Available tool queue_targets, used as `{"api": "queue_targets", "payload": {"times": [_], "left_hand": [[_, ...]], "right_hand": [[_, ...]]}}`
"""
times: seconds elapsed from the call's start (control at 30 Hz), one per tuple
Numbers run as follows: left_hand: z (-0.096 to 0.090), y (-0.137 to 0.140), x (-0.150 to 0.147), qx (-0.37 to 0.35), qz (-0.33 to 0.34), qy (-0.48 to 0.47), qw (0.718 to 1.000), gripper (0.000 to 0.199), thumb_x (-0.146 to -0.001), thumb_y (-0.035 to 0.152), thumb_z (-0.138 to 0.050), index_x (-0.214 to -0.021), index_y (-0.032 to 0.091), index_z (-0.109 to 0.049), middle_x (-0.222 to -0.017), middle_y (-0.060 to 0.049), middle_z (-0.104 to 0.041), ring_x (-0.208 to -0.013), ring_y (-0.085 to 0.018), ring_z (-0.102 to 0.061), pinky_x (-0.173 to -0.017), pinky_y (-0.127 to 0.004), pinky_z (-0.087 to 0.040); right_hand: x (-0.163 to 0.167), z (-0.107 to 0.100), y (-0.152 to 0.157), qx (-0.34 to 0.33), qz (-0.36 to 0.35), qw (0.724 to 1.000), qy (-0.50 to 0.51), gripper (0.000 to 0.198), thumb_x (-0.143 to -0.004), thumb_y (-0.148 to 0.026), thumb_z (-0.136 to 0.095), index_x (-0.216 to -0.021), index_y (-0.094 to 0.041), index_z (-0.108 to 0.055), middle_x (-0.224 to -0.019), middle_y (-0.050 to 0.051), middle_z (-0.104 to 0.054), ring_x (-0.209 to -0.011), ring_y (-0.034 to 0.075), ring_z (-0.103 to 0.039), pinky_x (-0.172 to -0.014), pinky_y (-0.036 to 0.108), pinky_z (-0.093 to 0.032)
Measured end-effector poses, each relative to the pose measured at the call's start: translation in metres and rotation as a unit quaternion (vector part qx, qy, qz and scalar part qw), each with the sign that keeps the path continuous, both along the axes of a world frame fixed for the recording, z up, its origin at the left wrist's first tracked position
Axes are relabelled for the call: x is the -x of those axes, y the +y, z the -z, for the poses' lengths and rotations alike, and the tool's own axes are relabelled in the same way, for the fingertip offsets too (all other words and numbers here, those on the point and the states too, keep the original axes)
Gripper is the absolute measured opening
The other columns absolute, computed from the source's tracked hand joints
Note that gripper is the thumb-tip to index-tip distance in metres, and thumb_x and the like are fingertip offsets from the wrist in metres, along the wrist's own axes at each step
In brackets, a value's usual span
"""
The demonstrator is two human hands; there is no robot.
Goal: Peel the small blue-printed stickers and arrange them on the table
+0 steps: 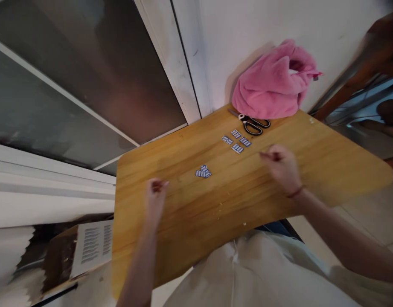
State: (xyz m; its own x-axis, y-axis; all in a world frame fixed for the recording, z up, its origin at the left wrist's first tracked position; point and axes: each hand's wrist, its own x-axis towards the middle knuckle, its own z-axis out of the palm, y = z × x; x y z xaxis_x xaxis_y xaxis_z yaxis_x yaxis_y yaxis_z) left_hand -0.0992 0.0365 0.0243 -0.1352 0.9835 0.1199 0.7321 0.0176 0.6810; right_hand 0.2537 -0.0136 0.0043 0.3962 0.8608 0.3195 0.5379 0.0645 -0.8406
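Over the left part of the wooden table (190, 217), my left hand (155, 194) is closed with curled fingers; whatever may be inside is hidden. My right hand (282, 166) is also closed, slightly blurred by motion, and I cannot make out anything in its fingers. A small overlapping pile of blue-and-white pieces (203, 172) lies to the right of my left hand, apart from it. Several similar flat pieces (237, 148) are laid out separately beyond the pile, to the left of my right hand. Neither hand touches them.
Black-handled scissors (253, 124) lie at the back of the table, beside a pink plush bag (269, 87) against the wall. Tiny crumbs (244, 224) dot the near edge. A framed dark-panelled door (87, 72) borders the left back. An open box (90, 247) sits below left.
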Motion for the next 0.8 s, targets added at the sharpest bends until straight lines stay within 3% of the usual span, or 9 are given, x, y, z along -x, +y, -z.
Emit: {"api": "queue_targets", "payload": {"times": [0.1, 0.17, 0.23, 0.33, 0.47, 0.6, 0.8], "left_hand": [[0.015, 0.013, -0.043, -0.007, 0.112, 0.018, 0.994, 0.033, -0.073, 0.033, -0.069, -0.103, 0.025, -0.057, -0.101, -0.004, -0.059, -0.097, -0.021, -0.054, -0.093, -0.039, -0.042], [0.022, 0.023, -0.069, 0.007, 0.171, 0.047, 0.984, 0.031, -0.073, 0.034, -0.068, -0.101, 0.024, -0.058, -0.105, -0.008, -0.056, -0.103, -0.024, -0.05, -0.095, -0.042, -0.038], [0.026, 0.031, -0.082, 0.045, 0.192, 0.052, 0.979, 0.033, -0.069, 0.033, -0.072, -0.097, 0.023, -0.059, -0.105, -0.009, -0.054, -0.107, -0.026, -0.046, -0.094, -0.041, -0.037], [0.029, 0.039, -0.085, 0.076, 0.191, 0.043, 0.978, 0.031, -0.063, 0.027, -0.077, -0.086, 0.019, -0.058, -0.098, -0.009, -0.054, -0.099, -0.024, -0.049, -0.089, -0.039, -0.04], [0.032, 0.044, -0.081, 0.088, 0.207, 0.027, 0.974, 0.024, -0.061, 0.016, -0.076, -0.074, 0.019, -0.055, -0.082, -0.003, -0.055, -0.082, -0.018, -0.053, -0.078, -0.032, -0.043], [0.032, 0.043, -0.078, 0.096, 0.234, 0.011, 0.967, 0.021, -0.065, 0.013, -0.07, -0.074, 0.019, -0.052, -0.074, 0.001, -0.055, -0.07, -0.013, -0.052, -0.068, -0.027, -0.043], [0.021, 0.049, -0.076, 0.104, 0.313, 0.011, 0.944, 0.01, -0.071, 0.014, -0.062, -0.074, 0.019, -0.054, -0.076, 0.001, -0.058, -0.073, -0.012, -0.054, -0.071, -0.027, -0.044]], "right_hand": [[0.043, 0.01, 0.023, 0.03, -0.103, 0.994, -0.015, 0.014, -0.081, -0.021, -0.055, -0.068, -0.018, -0.048, -0.061, -0.003, -0.048, -0.056, 0.009, -0.046, -0.056, 0.023, -0.04], [0.067, 0.017, 0.034, 0.056, -0.178, 0.982, -0.027, 0.005, -0.079, -0.015, -0.051, -0.077, -0.019, -0.049, -0.067, -0.002, -0.052, -0.06, 0.011, -0.049, -0.059, 0.023, -0.041], [0.081, 0.023, 0.041, 0.078, -0.216, 0.972, -0.06, 0.011, -0.08, -0.016, -0.049, -0.09, -0.018, -0.053, -0.076, 0.001, -0.058, -0.067, 0.013, -0.053, -0.065, 0.025, -0.043], [0.086, 0.025, 0.045, 0.074, -0.245, 0.954, -0.154, 0.022, -0.084, -0.024, -0.051, -0.105, -0.017, -0.055, -0.093, 0.006, -0.06, -0.079, 0.016, -0.057, -0.074, 0.027, -0.043], [0.085, 0.022, 0.047, 0.092, -0.259, 0.927, -0.257, 0.029, -0.087, -0.033, -0.052, -0.111, -0.019, -0.058, -0.097, 0.008, -0.058, -0.081, 0.017, -0.057, -0.073, 0.028, -0.041], [0.086, 0.019, 0.048, 0.106, -0.265, 0.924, -0.254, 0.027, -0.087, -0.033, -0.053, -0.109, -0.019, -0.06, -0.097, 0.007, -0.059, -0.081, 0.015, -0.057, -0.073, 0.026, -0.039], [0.087, 0.021, 0.049, 0.104, -0.256, 0.932, -0.235, 0.025, -0.086, -0.033, -0.055, -0.105, -0.017, -0.062, -0.095, 0.007, -0.06, -0.08, 0.015, -0.057, -0.072, 0.026, -0.039]]}}
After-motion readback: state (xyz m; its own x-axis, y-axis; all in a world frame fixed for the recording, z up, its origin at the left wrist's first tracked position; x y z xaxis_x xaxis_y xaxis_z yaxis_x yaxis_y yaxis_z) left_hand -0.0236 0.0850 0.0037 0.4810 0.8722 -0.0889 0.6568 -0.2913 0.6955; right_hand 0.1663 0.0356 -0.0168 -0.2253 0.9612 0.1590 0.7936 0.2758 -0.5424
